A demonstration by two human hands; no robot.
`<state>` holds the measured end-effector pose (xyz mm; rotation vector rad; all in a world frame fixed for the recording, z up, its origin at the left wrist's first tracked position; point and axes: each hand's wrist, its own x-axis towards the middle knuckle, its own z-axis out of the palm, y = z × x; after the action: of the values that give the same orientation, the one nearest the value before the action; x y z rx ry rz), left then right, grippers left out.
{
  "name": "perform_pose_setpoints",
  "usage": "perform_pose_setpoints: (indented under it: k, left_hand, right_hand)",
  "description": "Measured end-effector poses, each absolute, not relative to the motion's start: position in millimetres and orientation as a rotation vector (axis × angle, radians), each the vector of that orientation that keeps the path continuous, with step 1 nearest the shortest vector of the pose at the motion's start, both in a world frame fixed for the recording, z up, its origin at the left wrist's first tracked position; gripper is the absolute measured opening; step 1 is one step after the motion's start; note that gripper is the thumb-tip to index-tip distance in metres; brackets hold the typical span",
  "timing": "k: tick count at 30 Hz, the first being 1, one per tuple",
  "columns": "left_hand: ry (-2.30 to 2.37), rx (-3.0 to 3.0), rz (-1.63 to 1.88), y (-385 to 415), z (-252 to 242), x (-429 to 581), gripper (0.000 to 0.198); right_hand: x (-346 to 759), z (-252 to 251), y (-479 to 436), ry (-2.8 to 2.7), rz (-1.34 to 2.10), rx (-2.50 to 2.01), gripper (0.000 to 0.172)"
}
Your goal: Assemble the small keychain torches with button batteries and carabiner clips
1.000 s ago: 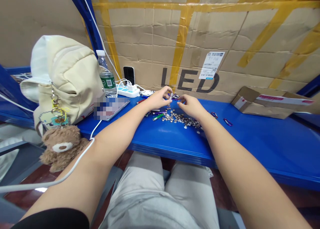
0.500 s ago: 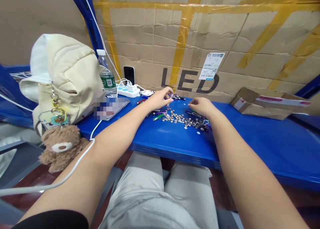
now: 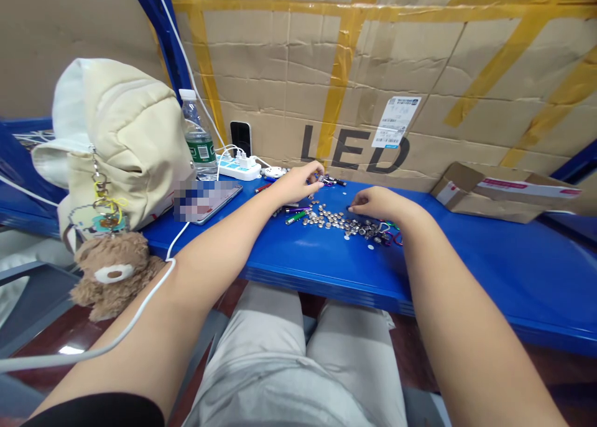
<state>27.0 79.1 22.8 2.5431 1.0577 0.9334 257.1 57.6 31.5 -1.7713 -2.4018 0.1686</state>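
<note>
My left hand (image 3: 305, 179) is above the far left side of a heap of small round button cells (image 3: 329, 219), fingers curled; whatever they hold is too small to make out. Right of the heap, my right hand (image 3: 373, 201) pinches a small dark piece (image 3: 349, 208) just above the blue table. Below it lie dark metal caps (image 3: 368, 228) and coloured carabiner clips (image 3: 395, 235), partly hidden by the wrist. A green metal tube (image 3: 295, 217) and a purple tube (image 3: 298, 209), like mini torches, rest beneath my left hand.
On the left are a cream backpack (image 3: 125, 128) with a teddy bear charm (image 3: 112, 268), a water bottle (image 3: 200, 141), a phone (image 3: 217, 203) and a white power strip (image 3: 240, 167). An open cardboard box (image 3: 499, 197) stands right. White cable (image 3: 153, 290) crosses my left forearm.
My right hand has moved slightly down and a dark piece now shows at its fingertips. More of the carabiner clips is uncovered. My left hand has hardly moved.
</note>
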Motion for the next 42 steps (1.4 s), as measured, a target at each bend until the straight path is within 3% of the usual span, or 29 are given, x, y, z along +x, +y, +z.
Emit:
perform_pose_setpoints:
  k: [11, 16, 26, 33, 42]
  left_hand:
    - [1.105, 2.578, 0.914, 79.0, 23.1, 27.3, 0.027]
    - [1.091, 2.585, 0.878, 78.3, 22.2, 28.1, 0.029]
    - [0.931, 2.571, 0.778, 74.0, 19.9, 35.5, 0.027]
    - [0.892, 2.597, 0.785, 73.4, 22.0, 36.8, 0.022]
    - [0.936, 2.605, 0.818, 76.4, 19.6, 35.6, 0.024]
  right_hand:
    - [251.1, 35.2, 47.9, -2.562, 0.364, -1.736, 0.011]
    - [249.2, 31.7, 53.2, -2.299, 0.316, -1.613, 0.021]
    - [231.2, 25.6, 54.9, -1.864, 0.574, -1.226, 0.029]
    - [229.4, 29.1, 50.9, -1.892, 0.485, -1.298, 0.019]
    - [235.3, 25.0, 57.6, -1.943, 0.535, -1.208, 0.018]
